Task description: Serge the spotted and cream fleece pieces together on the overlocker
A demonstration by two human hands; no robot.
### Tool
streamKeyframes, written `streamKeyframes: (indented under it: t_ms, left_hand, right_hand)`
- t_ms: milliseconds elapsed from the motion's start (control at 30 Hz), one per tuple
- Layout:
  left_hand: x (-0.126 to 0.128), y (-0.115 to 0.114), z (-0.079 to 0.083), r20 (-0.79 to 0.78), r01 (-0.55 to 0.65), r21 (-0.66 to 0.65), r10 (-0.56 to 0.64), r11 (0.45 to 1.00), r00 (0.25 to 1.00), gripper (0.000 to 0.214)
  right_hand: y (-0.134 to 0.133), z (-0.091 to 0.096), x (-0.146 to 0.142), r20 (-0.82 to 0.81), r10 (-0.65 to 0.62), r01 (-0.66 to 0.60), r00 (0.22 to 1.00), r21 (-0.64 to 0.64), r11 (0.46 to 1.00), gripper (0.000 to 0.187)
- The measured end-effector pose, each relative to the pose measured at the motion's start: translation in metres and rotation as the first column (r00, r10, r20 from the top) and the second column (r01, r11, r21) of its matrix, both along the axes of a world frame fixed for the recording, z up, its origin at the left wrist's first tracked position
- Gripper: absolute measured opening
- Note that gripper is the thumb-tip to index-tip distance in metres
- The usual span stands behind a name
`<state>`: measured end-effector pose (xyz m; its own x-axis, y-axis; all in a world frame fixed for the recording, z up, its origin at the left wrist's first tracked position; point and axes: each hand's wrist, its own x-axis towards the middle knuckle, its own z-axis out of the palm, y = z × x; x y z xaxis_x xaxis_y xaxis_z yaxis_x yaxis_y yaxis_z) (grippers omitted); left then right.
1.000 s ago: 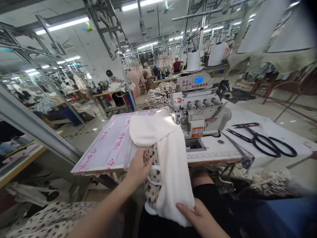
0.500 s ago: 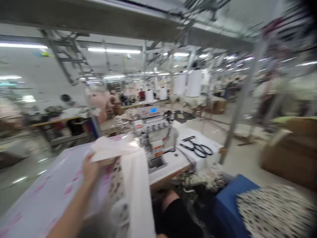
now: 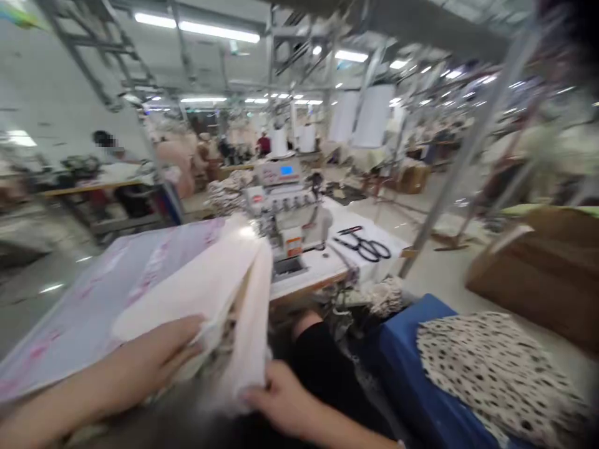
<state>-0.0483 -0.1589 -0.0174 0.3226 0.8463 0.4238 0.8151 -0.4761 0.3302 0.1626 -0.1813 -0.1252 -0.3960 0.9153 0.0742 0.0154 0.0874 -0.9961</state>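
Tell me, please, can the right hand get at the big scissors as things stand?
Likely yes, once the right hand lets go of the white cloth it seems to hold: the big scissors lie uncovered beside the machine, and nothing appears to block the way.

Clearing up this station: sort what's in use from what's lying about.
Apparently in use:
White fabric, in left hand and right hand
Sewing machine, fabric leading to it

Apparently lying about:
Black scissors, untouched
Spotted cloth at right, possibly related
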Motion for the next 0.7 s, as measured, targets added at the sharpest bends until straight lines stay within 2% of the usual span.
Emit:
streamKeyframes:
  t_ms: [33,100,167,233,300,367,433,533,700]
  left_hand:
    - [0.000,-0.014,-0.004,-0.019,-0.031,-0.091,0.029,0.995,0.999,0.029]
    - [0.011,-0.028,-0.014,0.008,-0.092,-0.242,0.097,0.966,0.995,0.031]
    - [0.027,-0.032,-0.026,0.094,-0.099,-0.247,0.126,0.964,0.988,0.030]
    - [0.040,-0.033,-0.036,0.121,-0.055,-0.182,0.078,0.982,0.990,0.024]
    - [0.048,-0.034,-0.043,0.048,0.018,-0.047,-0.015,0.999,0.999,0.018]
    - [0.052,-0.035,-0.046,-0.076,0.082,0.130,-0.072,0.988,0.995,0.017]
    - [0.056,-0.036,-0.048,-0.177,0.134,0.244,-0.091,0.960,0.980,0.018]
    - [0.059,-0.035,-0.048,-0.224,0.159,0.227,-0.107,0.961,0.969,0.017]
    - [0.058,-0.037,-0.048,-0.134,0.233,0.151,-0.214,0.961,0.968,0.023]
  right_hand:
    - [-0.004,0.001,-0.008,-0.075,0.083,-0.085,0.994,-0.027,0.996,0.044]
    - [-0.009,0.004,-0.011,-0.218,0.150,-0.167,0.964,-0.062,0.984,0.044]
    - [-0.013,0.005,-0.005,-0.291,0.142,-0.171,0.946,-0.078,0.982,0.040]
    - [-0.016,0.006,0.003,-0.303,0.133,-0.168,0.944,-0.092,0.981,0.034]
    - [-0.019,0.007,0.008,-0.280,0.119,-0.151,0.953,-0.095,0.984,0.032]
    - [-0.020,0.008,0.008,-0.254,0.102,-0.128,0.962,-0.086,0.988,0.032]
    - [-0.018,0.010,0.006,-0.248,0.082,-0.103,0.965,-0.074,0.992,0.031]
    - [-0.014,0.013,0.007,-0.258,0.075,-0.102,0.963,-0.095,0.990,0.030]
    - [-0.013,0.018,0.012,-0.236,0.067,-0.097,0.969,-0.121,0.988,0.031]
